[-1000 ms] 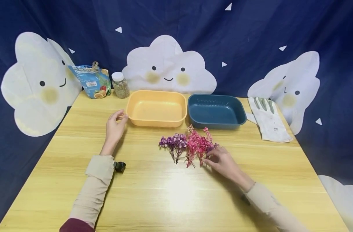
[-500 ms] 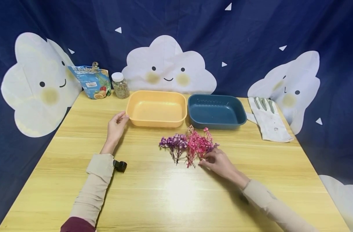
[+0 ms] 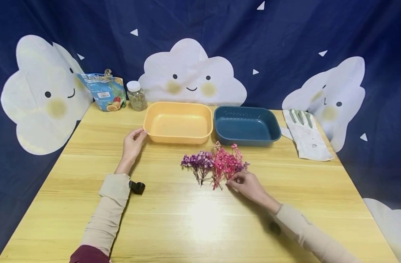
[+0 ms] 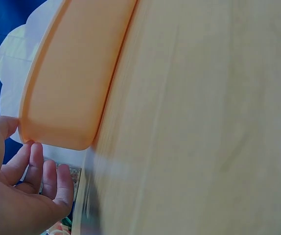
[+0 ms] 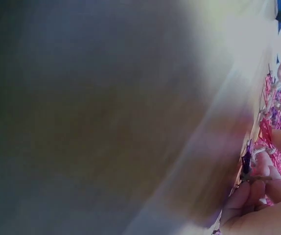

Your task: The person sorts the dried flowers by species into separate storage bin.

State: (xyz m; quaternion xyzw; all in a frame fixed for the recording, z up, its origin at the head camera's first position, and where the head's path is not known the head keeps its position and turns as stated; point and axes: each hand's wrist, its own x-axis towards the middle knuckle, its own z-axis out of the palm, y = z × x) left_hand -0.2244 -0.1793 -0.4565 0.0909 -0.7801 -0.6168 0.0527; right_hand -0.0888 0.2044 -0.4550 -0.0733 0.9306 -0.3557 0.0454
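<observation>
My left hand [image 3: 132,146] pinches the near left corner of a light orange plastic tub [image 3: 178,140] between thumb and fingertips, and the left wrist view shows the other fingers curled below the rim. Small bunches of dried flowers lie in a row on the table: purple ones [image 3: 201,160] at left, pink ones [image 3: 224,160] in the middle, a bit of purple [image 3: 244,166] at right. With thumb and fingers, my right hand [image 3: 249,183] pinches the stems at the right end of the row. In the right wrist view, dark purple stems [image 5: 248,154] tied with string poke out by the fingers.
A dark blue tub [image 3: 246,141] stands right of the orange one. Farther right lies a white work glove [image 3: 307,140]. A blue pouch [image 3: 105,93] and a white-capped jar [image 3: 137,98] stand at the back left. Behind the wooden table [image 3: 174,219] hangs a cloud-printed curtain [image 3: 220,22].
My right hand has moved a little left along the flower stems, its fingertips now closer to the pink bunch. The left hand has shifted slightly right against the tub's corner.
</observation>
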